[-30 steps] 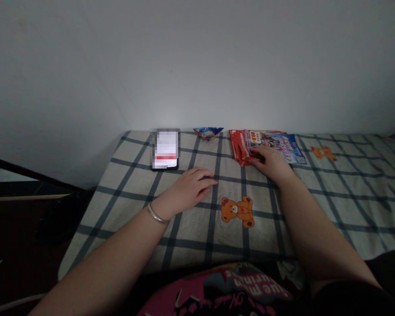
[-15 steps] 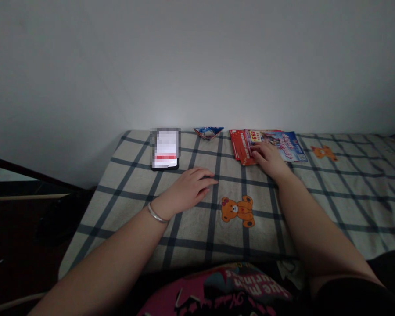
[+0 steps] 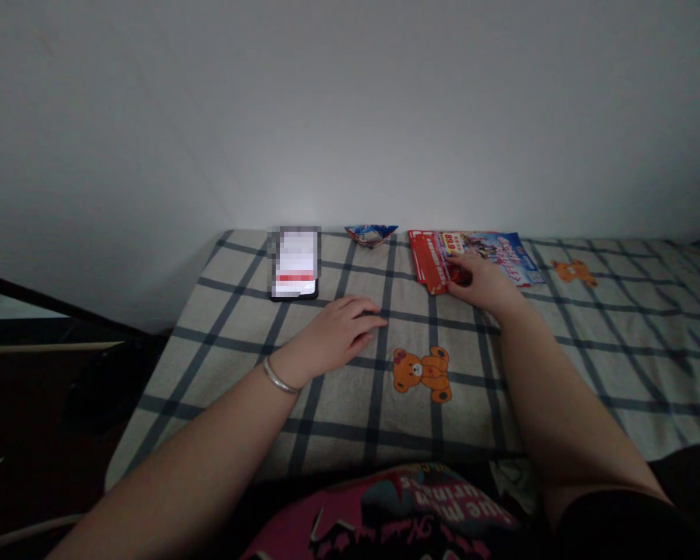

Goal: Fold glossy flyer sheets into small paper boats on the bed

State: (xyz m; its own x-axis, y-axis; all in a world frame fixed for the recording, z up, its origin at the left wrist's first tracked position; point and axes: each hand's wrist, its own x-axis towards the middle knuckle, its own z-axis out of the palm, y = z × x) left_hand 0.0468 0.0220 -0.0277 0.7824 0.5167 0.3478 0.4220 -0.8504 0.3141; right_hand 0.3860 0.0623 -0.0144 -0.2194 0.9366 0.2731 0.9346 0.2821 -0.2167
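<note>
My right hand [image 3: 485, 285] rests on a stack of printed leaflets [image 3: 430, 260], red on the left and blue with figures on the right. Its thumb and fingers are apart, touching the top sheet and the lower edge, and a red gap shows between them. My left hand [image 3: 344, 333] lies on the checked cloth [image 3: 350, 412], fingers loosely spread, holding nothing. A silver bangle [image 3: 278, 376] circles the left wrist. Nearest to that hand is a phone [image 3: 295, 264] with a lit screen, partly blurred out.
A folded blue and red paper piece [image 3: 372, 235] stands by the wall [image 3: 350, 117], between phone and leaflets. Orange bears [image 3: 423, 374] are printed on the cloth. At the left, the table edge drops to a dark floor with a black bag [image 3: 105, 385].
My right hand has shifted slightly right, and its thumb and fingers have spread further apart. A pinkish strip on the leaflets no longer shows. My left hand has stayed still.
</note>
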